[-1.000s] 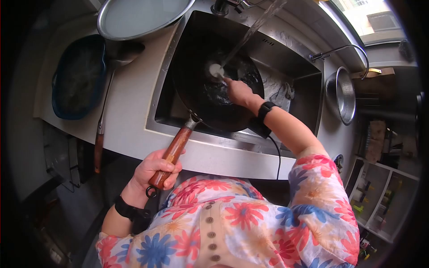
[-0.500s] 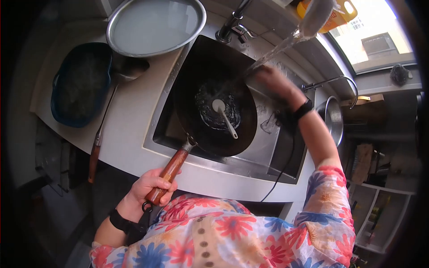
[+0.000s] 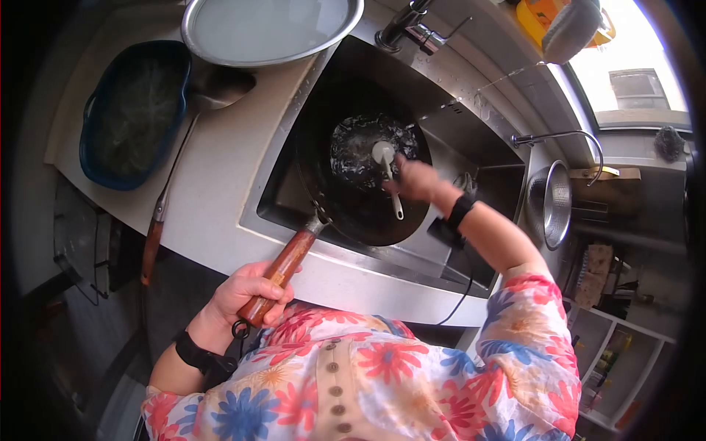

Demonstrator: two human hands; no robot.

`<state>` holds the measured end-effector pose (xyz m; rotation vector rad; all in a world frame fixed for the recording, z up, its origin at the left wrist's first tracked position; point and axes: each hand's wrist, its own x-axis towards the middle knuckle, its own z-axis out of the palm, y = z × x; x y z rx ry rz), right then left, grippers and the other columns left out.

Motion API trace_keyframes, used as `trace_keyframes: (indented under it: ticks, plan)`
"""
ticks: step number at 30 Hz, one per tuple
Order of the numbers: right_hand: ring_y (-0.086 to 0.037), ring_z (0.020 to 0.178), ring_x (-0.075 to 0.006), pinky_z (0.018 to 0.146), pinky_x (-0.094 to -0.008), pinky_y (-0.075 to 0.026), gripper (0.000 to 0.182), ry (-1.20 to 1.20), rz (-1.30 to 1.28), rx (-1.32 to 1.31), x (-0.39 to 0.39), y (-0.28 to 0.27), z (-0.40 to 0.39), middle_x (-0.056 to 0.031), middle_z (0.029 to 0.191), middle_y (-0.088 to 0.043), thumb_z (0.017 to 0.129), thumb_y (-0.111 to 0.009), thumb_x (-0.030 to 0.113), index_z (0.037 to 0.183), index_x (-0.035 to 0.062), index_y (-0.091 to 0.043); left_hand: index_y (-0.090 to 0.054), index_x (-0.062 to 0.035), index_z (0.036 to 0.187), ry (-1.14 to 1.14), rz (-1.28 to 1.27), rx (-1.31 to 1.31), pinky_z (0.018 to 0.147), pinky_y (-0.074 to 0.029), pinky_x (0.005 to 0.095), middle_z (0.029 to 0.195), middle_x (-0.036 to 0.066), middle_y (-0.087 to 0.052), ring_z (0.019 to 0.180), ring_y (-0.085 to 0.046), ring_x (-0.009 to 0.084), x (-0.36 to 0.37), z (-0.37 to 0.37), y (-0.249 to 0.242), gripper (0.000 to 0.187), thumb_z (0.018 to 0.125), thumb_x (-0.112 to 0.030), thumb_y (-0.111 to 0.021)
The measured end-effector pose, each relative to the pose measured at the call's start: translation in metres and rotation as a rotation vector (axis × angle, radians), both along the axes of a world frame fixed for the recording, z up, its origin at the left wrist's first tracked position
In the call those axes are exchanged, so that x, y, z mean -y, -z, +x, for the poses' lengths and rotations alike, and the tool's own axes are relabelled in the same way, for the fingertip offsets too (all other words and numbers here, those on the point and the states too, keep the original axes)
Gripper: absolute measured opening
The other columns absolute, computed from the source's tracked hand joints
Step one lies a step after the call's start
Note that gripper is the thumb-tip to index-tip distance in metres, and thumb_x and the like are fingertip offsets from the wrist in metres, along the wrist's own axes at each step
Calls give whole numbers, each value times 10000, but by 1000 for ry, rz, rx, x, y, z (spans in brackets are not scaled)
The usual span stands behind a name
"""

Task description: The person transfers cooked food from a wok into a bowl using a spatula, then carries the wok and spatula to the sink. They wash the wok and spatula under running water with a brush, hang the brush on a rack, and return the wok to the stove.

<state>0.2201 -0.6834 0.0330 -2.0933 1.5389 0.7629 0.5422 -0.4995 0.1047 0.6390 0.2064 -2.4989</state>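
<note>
My left hand [image 3: 254,294] is wrapped round the wooden handle [image 3: 283,268] of a dark wok [image 3: 368,231], which rests in the sink. Water ripples in the bottom of the wok, and a white brush [image 3: 383,153] with a long thin handle lies in it. Over the wok's right side, my right hand [image 3: 413,178] overlaps the brush handle, its fingers smeared by motion. A thin stream of water falls toward the wok from a pale spout [image 3: 572,33] at the upper right.
The steel sink [image 3: 346,257] surrounds the wok, with a black tap [image 3: 401,29] behind. On the left counter are a blue basin [image 3: 92,158], a wood-handled spatula [image 3: 173,176] and a large metal-rimmed basin [image 3: 272,29]. A steel colander [image 3: 557,202] stands right of the sink.
My right hand has moved down and left, from beside the water stream to the brush in the wok. The stream has thinned. My left hand keeps its grip on the wok handle.
</note>
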Motion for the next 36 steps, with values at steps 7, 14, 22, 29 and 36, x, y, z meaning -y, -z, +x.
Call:
trace_keyframes:
  ticks: [7, 14, 22, 29, 36]
  plan:
    - [-596, 818, -361, 714, -436, -479, 457, 116, -118, 88, -24, 14, -43, -197, 859, -614, 783, -429, 54, 1231, 142, -421, -372, 23, 1164, 19, 19, 7, 410, -463, 294, 742, 128, -559, 470, -572, 198, 3, 0, -1, 453, 740, 0, -530]
    - [-605, 860, -331, 780, -384, -473, 328, 131, 105, 544, -85, 4, -22, -198, 976, -599, 818, -472, 64, 1139, 68, -536, -370, 24, 1198, 65, -18, 48, 415, -467, 310, 739, 148, -547, 443, -563, 216, 7, 3, 0, 518, 702, 20, -523]
    - [-604, 815, -348, 686, -415, -492, 454, 40, -199, 8, 22, 31, -4, -188, 892, -616, 799, -433, 66, 1248, 133, -425, -370, 20, 1196, 112, -30, 106, 421, -468, 307, 746, 149, -548, 452, -568, 211, 5, 3, -5, 511, 709, 18, -525]
    - [-594, 837, -353, 748, -407, -481, 382, -24, 158, 330, -69, -3, -15, -196, 898, -607, 796, -477, 95, 1173, 136, -525, -370, 29, 1173, -37, -2, -61, 409, -466, 298, 735, 138, -545, 458, -570, 204, 1, -3, -1, 467, 731, 10, -518]
    - [-608, 824, -319, 694, -419, -493, 361, 28, -196, 23, 15, 34, -4, -156, 864, -625, 785, -511, 99, 1146, 117, -521, -371, 45, 1144, 14, -35, 42, 398, -466, 274, 739, 136, -548, 450, -574, 196, 3, -3, -7, 442, 734, -3, -529]
